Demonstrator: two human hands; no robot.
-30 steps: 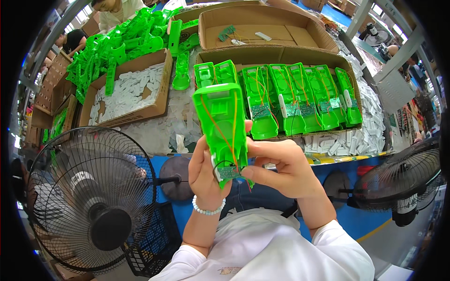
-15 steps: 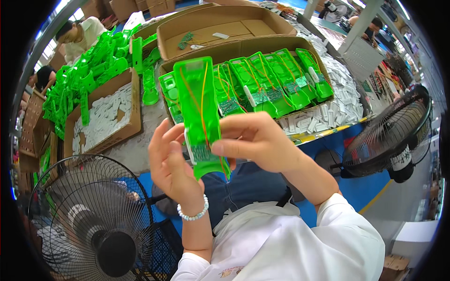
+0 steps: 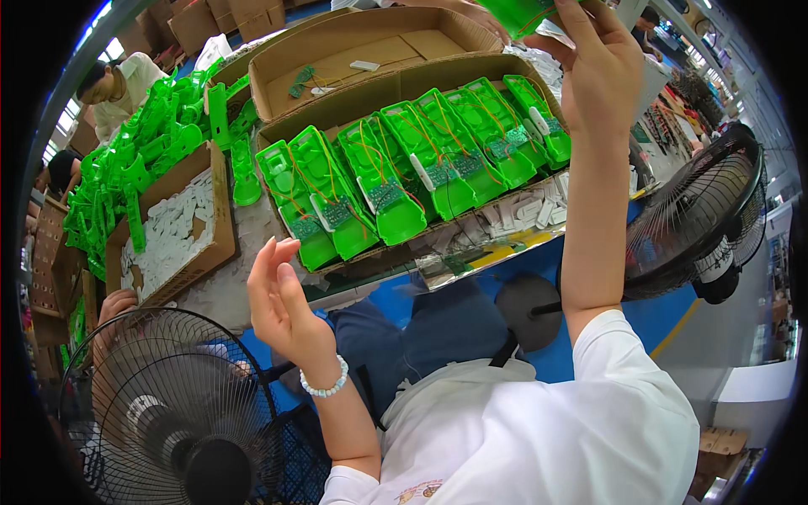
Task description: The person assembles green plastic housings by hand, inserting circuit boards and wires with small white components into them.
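Observation:
My right hand is raised at the upper right, its fingers closed on a green plastic housing that the top edge of the picture cuts off. My left hand, with a beaded bracelet at the wrist, is empty in front of the table, fingers apart and partly curled. Beyond it, a cardboard box holds a row of green housing halves leaning side by side. Circuit boards and orange and red wires show in them.
Behind is another cardboard box with few parts. At left are a heap of green housings and a box of white pieces. Black fans flank me. Other people's hands show at left and top.
My right hand has carried the green housing up and to the right, away from my lap. My left hand has let go of it and dropped slightly. The boxed row is now fully uncovered.

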